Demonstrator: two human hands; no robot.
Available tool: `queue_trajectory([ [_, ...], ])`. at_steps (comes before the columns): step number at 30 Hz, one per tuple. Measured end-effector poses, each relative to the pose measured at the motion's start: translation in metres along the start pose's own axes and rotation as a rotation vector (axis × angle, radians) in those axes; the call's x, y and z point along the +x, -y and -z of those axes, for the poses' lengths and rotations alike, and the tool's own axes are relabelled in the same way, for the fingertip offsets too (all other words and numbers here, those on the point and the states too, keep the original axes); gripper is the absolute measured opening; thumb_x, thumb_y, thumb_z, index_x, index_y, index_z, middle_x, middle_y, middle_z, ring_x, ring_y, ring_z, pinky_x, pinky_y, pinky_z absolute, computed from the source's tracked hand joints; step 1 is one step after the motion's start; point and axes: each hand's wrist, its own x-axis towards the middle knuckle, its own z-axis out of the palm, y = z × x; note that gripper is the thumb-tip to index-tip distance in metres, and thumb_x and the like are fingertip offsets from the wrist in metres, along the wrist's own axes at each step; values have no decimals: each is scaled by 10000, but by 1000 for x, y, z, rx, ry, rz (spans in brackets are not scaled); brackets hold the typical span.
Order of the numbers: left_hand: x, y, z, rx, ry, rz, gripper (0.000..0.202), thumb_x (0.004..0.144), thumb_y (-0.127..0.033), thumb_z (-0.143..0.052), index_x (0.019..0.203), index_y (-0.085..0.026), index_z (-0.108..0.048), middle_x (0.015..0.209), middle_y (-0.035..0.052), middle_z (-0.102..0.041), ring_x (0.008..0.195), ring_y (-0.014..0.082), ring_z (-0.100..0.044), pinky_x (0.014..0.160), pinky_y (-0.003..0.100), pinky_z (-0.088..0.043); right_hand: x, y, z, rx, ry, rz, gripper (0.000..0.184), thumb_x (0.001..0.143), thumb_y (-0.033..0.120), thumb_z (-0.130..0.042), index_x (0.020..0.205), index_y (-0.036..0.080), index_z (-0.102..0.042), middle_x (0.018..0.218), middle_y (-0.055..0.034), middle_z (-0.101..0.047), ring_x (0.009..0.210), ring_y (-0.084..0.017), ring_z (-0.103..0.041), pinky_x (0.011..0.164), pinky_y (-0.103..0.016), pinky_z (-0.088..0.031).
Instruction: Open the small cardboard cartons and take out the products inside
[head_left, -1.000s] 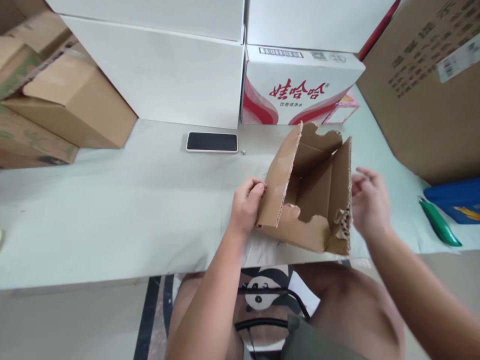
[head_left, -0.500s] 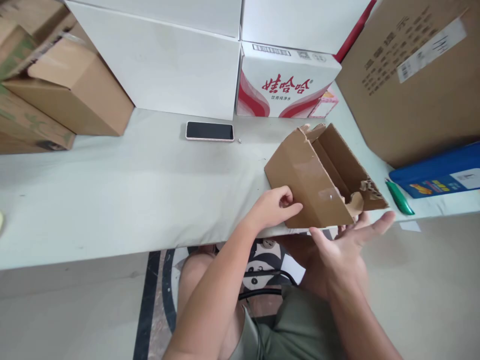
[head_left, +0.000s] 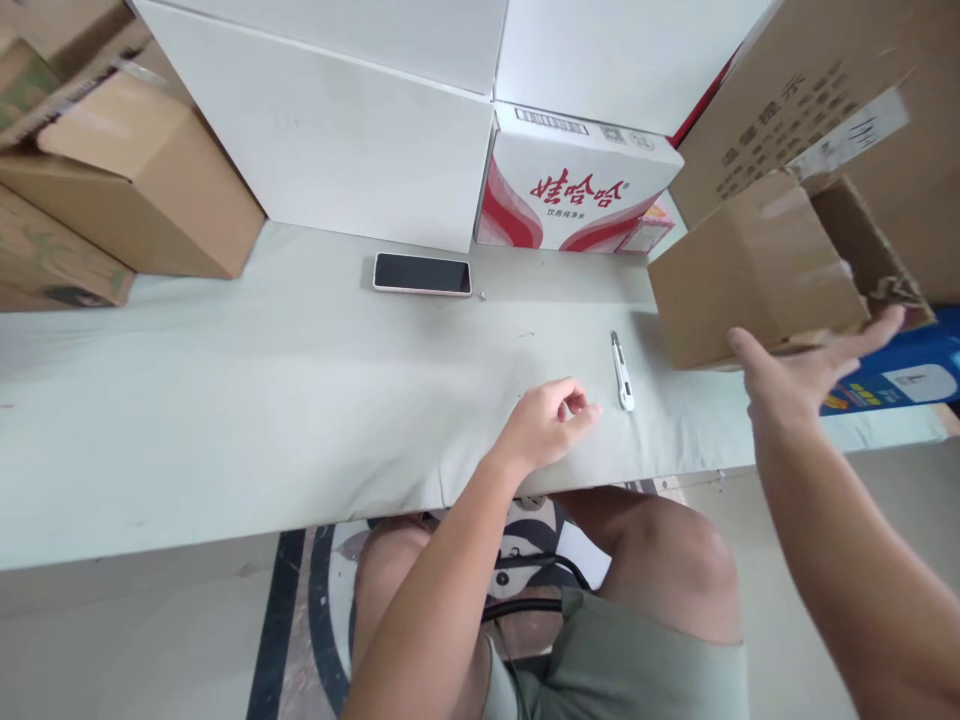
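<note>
A brown cardboard box [head_left: 739, 275] with a torn open end is tilted above the right part of the table. My right hand [head_left: 799, 375] holds it from the near underside, thumb and fingers spread along its lower edge. My left hand [head_left: 551, 425] rests near the table's front edge, fingers loosely curled, thumb apart and nothing in it. To the right of that hand lies a white utility knife [head_left: 622, 372] on the pale tablecloth, its tip pointing away from me.
A phone [head_left: 422, 274] lies face up towards the back of the table [head_left: 300, 400]. Behind stand white boxes [head_left: 337, 150] and a red-and-white carton [head_left: 577, 190]. Brown boxes [head_left: 172, 190] fill the left. At right are a large carton [head_left: 817, 90] and a blue package [head_left: 915, 375].
The cardboard box has moved right and up with my right hand, uncovering the utility knife. My left hand no longer touches the box. The green object at right is now hidden.
</note>
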Motion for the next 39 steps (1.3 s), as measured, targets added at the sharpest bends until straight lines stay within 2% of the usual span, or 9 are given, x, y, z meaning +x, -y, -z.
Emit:
queue_trajectory([
  [3, 2, -1, 1, 1, 5, 22, 270, 911, -473, -603, 819, -223, -561, 903, -5, -635, 796, 153, -501, 749, 323, -405, 35, 24, -29, -39, 112, -185, 1485, 574, 244, -962, 1748, 183, -55, 1684, -361, -271, 1582, -376, -412, 1287, -461, -341],
  [7, 4, 0, 1, 23, -3, 3, 252, 894, -457, -607, 809, -225, -558, 871, -6, -626, 781, 155, -492, 739, 326, -395, 47, 54, -68, -111, 174, -266, 1365, 682, 195, -890, 1754, 235, -47, 1653, -324, -292, 1533, -359, -472, 1265, -439, -350],
  [14, 6, -2, 21, 34, -104, -29, 255, 888, -452, -588, 787, -226, -524, 860, 13, -626, 753, 154, -510, 663, 296, -405, 84, 82, -129, -117, 181, -189, 1277, 751, 167, -837, 1746, 171, -37, 1705, -314, -243, 1588, -294, -401, 1286, -392, -320],
  [17, 11, -3, 30, 73, -125, -3, 252, 877, -449, -584, 782, -226, -514, 851, 12, -626, 736, 153, -504, 680, 305, -414, 102, 92, -158, 50, 250, -131, 1322, 796, 182, -808, 1729, 70, 122, 1745, -340, -212, 1643, -225, -338, 1301, -352, -315],
  [21, 15, -2, 36, 114, -142, 3, 285, 874, -456, -585, 757, -224, -468, 819, -4, -592, 692, 143, -463, 698, 324, -391, 103, 98, -184, 209, 370, -73, 1153, 957, 310, -647, 1708, 47, 188, 1732, -297, -310, 1554, -119, -482, 1185, -239, -450],
  [25, 9, -2, 33, 90, -156, -18, 305, 891, -467, -588, 761, -225, -456, 829, -11, -585, 678, 135, -449, 698, 321, -383, 72, 105, -178, 228, 513, -66, 983, 889, 168, -705, 1711, 22, -186, 1522, -329, -585, 1434, -208, -629, 1061, -275, -542],
  [31, -14, -2, 30, 116, -151, -76, 302, 919, -465, -624, 797, -235, -473, 895, 1, -643, 849, 173, -574, 781, 319, -428, -4, 151, -145, 235, 673, 132, 653, 906, 167, -682, 1539, 102, -536, 1490, -321, -616, 1384, -304, -664, 1106, -421, -540],
  [35, -31, -1, 44, 209, -183, 16, 281, 935, -431, -618, 803, -235, -466, 941, 11, -688, 889, 200, -617, 791, 342, -441, -72, 219, -142, 266, 839, 451, 502, 872, 174, -699, 1372, 139, -668, 1402, -264, -692, 1327, -321, -690, 1156, -469, -529],
  [39, -48, 0, 64, 274, -209, 130, 281, 921, -434, -604, 794, -233, -456, 912, 37, -700, 885, 235, -645, 719, 352, -436, -162, 315, -151, 315, 970, 820, 501, 855, 221, -702, 1355, 193, -698, 1475, -169, -653, 1386, -348, -624, 1218, -560, -486],
])
